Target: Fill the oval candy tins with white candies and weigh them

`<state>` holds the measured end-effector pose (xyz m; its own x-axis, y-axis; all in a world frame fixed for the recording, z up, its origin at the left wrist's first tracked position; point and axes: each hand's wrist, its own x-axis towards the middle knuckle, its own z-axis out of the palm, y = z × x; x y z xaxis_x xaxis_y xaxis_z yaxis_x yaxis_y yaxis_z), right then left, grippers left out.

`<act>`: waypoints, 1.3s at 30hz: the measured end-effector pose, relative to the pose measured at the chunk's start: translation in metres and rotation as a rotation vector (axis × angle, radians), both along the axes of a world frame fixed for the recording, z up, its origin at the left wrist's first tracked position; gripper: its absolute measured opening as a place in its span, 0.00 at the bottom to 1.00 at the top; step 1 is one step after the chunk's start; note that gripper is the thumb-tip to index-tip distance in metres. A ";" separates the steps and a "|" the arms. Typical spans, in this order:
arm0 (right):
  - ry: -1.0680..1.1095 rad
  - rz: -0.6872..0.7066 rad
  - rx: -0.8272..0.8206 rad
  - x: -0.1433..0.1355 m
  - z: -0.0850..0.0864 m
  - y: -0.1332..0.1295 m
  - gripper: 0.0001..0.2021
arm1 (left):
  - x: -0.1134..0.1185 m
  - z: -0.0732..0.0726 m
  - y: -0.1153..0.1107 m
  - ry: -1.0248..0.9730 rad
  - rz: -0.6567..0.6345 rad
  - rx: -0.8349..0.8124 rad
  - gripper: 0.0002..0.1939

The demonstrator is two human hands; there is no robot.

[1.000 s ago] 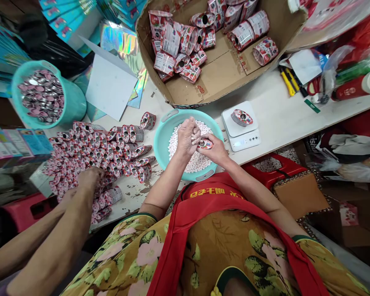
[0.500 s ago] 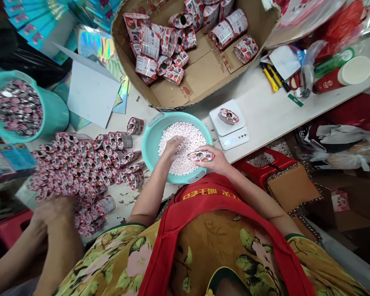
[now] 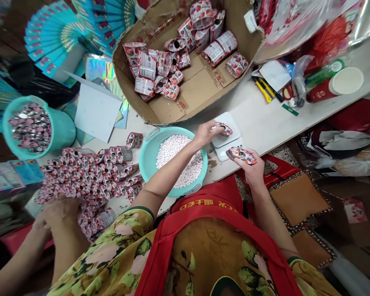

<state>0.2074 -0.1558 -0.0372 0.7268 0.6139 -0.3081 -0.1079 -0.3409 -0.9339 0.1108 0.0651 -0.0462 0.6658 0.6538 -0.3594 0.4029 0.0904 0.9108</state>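
Note:
My left hand (image 3: 205, 134) is pinched, with pale tablets at its fingertips, beside an oval printed container (image 3: 227, 129). That container has a round hole in its top and stands on a white digital scale (image 3: 225, 144). In my right hand (image 3: 256, 169) is a second oval container (image 3: 242, 155), gripped at its right end near the scale's front corner. Under my left forearm is a turquoise basin (image 3: 148, 162) of small pale tablets (image 3: 174, 149).
Many similar containers (image 3: 89, 170) are packed at left, next to another person's clasped hands (image 3: 60, 211). A turquoise bucket (image 3: 63, 129) holds small silvery and pink pieces. Behind the basin sits a cardboard box (image 3: 200, 88) of containers. Cutters (image 3: 263, 90) and a red cup (image 3: 322, 91) lie right.
My left hand has left the tablets in the basin and moved up and right to the container on the scale. My right hand has shifted right with its container. The view has turned slightly.

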 end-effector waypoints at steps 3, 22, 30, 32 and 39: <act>-0.008 -0.099 0.001 0.016 -0.007 -0.010 0.25 | 0.030 -0.011 0.003 0.237 -0.230 0.359 0.12; -0.005 -0.294 0.058 0.043 -0.027 -0.027 0.26 | -0.038 0.013 0.023 -0.195 0.362 -0.831 0.17; 0.000 -0.308 0.053 0.040 -0.031 -0.030 0.27 | -0.059 0.005 0.006 -0.138 0.251 -0.759 0.19; 0.005 -0.315 0.053 0.037 -0.029 -0.029 0.27 | -0.049 0.002 0.004 -0.123 0.207 -0.689 0.19; 0.015 -0.307 0.028 0.035 -0.026 -0.024 0.27 | -0.004 -0.013 0.003 -0.042 -0.015 -0.133 0.11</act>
<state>0.2421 -0.1797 -0.0628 0.8752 0.3743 -0.3065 -0.2161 -0.2645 -0.9399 0.1063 0.0681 -0.0589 0.6915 0.5919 -0.4141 0.3670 0.2058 0.9072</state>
